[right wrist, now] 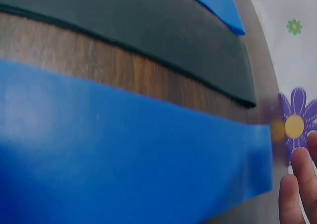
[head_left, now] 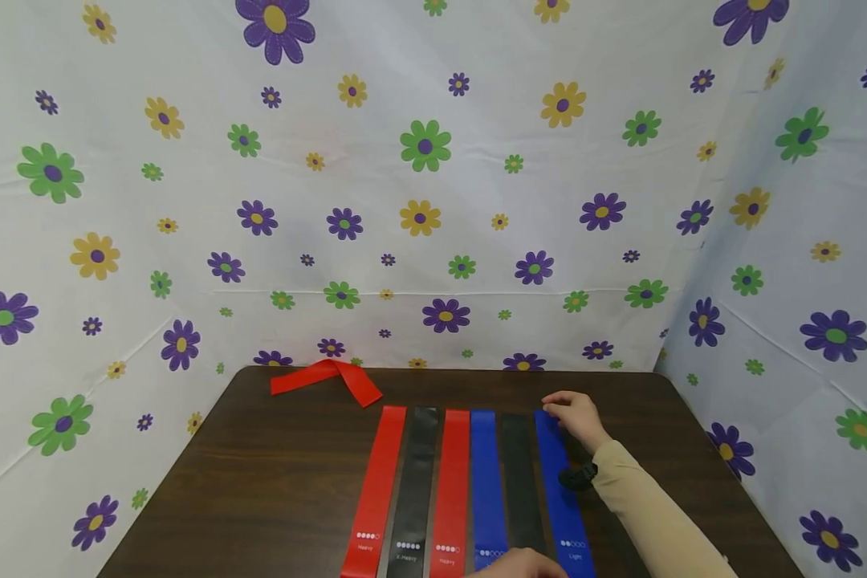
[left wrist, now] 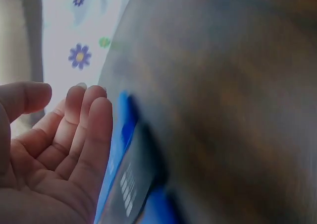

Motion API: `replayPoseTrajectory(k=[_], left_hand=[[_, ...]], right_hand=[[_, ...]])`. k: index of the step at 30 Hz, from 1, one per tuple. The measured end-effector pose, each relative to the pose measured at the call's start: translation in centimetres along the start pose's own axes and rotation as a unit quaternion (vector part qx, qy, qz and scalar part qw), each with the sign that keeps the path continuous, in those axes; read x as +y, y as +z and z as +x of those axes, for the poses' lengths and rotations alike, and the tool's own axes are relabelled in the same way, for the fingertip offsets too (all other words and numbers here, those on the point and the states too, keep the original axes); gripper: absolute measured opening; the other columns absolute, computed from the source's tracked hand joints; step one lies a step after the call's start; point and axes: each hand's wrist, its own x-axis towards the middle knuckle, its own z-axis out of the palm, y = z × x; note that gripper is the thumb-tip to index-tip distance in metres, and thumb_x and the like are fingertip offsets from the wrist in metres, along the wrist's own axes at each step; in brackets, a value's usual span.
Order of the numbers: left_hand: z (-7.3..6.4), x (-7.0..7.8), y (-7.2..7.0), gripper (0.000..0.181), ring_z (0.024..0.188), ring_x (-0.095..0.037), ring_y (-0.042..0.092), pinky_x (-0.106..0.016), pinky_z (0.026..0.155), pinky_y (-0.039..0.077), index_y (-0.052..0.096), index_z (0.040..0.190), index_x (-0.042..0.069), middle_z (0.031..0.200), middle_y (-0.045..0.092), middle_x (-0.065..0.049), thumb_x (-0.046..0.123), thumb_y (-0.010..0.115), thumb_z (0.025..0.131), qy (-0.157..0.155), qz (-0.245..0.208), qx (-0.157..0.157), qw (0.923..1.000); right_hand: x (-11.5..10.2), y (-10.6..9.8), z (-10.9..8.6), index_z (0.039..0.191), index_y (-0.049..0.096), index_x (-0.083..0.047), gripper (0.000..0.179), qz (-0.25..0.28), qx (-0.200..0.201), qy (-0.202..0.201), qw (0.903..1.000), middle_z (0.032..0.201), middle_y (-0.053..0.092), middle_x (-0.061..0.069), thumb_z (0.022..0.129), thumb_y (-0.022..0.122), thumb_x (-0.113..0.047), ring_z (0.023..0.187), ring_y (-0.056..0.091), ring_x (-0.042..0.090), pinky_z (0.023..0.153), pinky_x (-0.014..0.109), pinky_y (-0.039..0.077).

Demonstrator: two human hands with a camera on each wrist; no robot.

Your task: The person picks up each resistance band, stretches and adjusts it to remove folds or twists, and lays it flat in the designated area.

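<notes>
Flat resistance bands lie side by side on the table, running away from me. The rightmost is a blue band (head_left: 565, 498) marked "Light". At its far end is my right hand (head_left: 576, 417); in the right wrist view the fingertips (right wrist: 302, 169) show just past the end of that blue band (right wrist: 148, 154), apart from it. A black band (head_left: 522, 474) and another blue band (head_left: 488, 474) come to its left. Over their near ends, at the bottom edge, is my left hand (head_left: 523, 564). The left wrist view shows this hand (left wrist: 59, 159) loosely bent, palm showing, holding nothing.
Further left lie a red band (head_left: 450, 482), a black "X-Heavy" band (head_left: 415, 482) and a red "Heavy" band (head_left: 377, 482). A loose, folded red band (head_left: 328, 373) rests at the back left of the brown table (head_left: 260, 474). Flowered cloth (head_left: 376, 160) hangs behind and beside it.
</notes>
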Motion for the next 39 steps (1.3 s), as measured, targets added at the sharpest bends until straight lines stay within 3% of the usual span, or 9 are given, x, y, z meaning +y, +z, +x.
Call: replayPoseTrajectory(k=[1,2,7,15,18,24,27,34,39], left_hand=[[-1.4,0.9,0.0,0.023,0.068,-0.002,0.060,-0.020,0.066,0.052,0.071,0.103,0.000,0.079,0.069,0.005,0.017,0.057,0.096,-0.060,-0.059,0.076,0.9936],[-2.1,1.9,-0.9,0.022,0.070,0.005,0.058,-0.017,0.065,0.050,0.073,0.106,0.007,0.081,0.068,0.012,0.021,0.059,0.095,-0.116,-0.051,0.074,0.9892],[-5.4,3.3,-4.2,0.017,0.061,0.001,0.059,-0.019,0.056,0.050,0.074,0.093,0.002,0.070,0.066,0.007,0.015,0.062,0.091,-0.113,-0.052,0.162,0.9789],[-10.7,1.1,-10.1,0.015,0.059,-0.009,0.058,-0.023,0.052,0.048,0.073,0.092,0.000,0.070,0.066,-0.001,0.012,0.064,0.090,-0.146,-0.014,0.284,0.9477],[-12.6,-0.2,-12.3,0.020,0.062,-0.014,0.062,-0.028,0.054,0.052,0.070,0.097,-0.005,0.073,0.065,-0.006,0.013,0.063,0.093,-0.157,-0.033,0.337,0.9277],[-15.5,-2.4,-14.9,0.028,0.069,-0.024,0.063,-0.037,0.063,0.055,0.064,0.106,-0.013,0.083,0.066,-0.017,0.012,0.059,0.095,-0.170,-0.090,0.448,0.8730],[-16.3,-3.2,-15.3,0.027,0.066,-0.023,0.062,-0.035,0.061,0.055,0.063,0.106,-0.012,0.082,0.067,-0.019,0.011,0.060,0.094,-0.186,-0.090,0.465,0.8611],[-17.0,-4.9,-14.7,0.023,0.062,-0.018,0.063,-0.033,0.059,0.056,0.064,0.104,-0.012,0.079,0.067,-0.012,0.008,0.060,0.092,-0.208,-0.117,0.444,0.8634],[-17.6,-5.8,-14.4,0.021,0.061,-0.013,0.062,-0.029,0.058,0.056,0.065,0.101,-0.014,0.078,0.067,-0.011,0.003,0.058,0.091,-0.198,-0.129,0.461,0.8553]], right_hand=[[-0.2,0.2,0.1,0.101,0.070,0.006,0.023,0.001,-0.003,-0.005,1.0000,0.093,0.069,0.012,0.089,0.067,-0.013,0.081,0.061,0.019,0.064,0.032,0.053],[-0.4,0.4,0.2,0.101,0.070,0.005,0.023,0.002,-0.005,-0.007,1.0000,0.093,0.069,0.011,0.089,0.067,-0.014,0.081,0.062,0.019,0.065,0.032,0.053],[-1.3,1.9,0.5,0.100,0.073,0.002,0.021,-0.006,-0.011,-0.008,0.9999,0.096,0.069,0.011,0.090,0.069,-0.017,0.085,0.063,0.020,0.071,0.035,0.054],[-4.0,6.1,0.9,0.097,0.075,-0.008,0.015,-0.061,-0.025,-0.074,0.9951,0.094,0.070,0.004,0.089,0.070,-0.020,0.082,0.062,0.020,0.071,0.037,0.050],[-5.0,8.2,1.0,0.098,0.075,-0.007,0.014,-0.081,-0.044,-0.113,0.9893,0.095,0.071,0.003,0.088,0.071,-0.017,0.088,0.064,0.022,0.078,0.041,0.051],[-7.2,12.9,1.2,0.095,0.074,-0.007,0.011,-0.106,-0.098,-0.170,0.9749,0.094,0.068,0.002,0.088,0.069,-0.013,0.086,0.062,0.021,0.079,0.039,0.052],[-8.2,15.0,1.4,0.095,0.074,-0.008,0.012,-0.109,-0.121,-0.182,0.9698,0.094,0.067,0.001,0.088,0.068,-0.015,0.085,0.061,0.018,0.079,0.036,0.052],[-9.9,18.7,1.6,0.103,0.071,-0.002,0.019,-0.118,-0.173,-0.185,0.9602,0.101,0.065,0.006,0.088,0.066,-0.013,0.088,0.060,0.022,0.078,0.040,0.051],[-10.9,21.1,2.1,0.114,0.067,0.001,0.030,-0.163,-0.213,-0.219,0.9381,0.120,0.061,0.014,0.089,0.064,-0.015,0.111,0.057,0.031,0.095,0.046,0.045]])
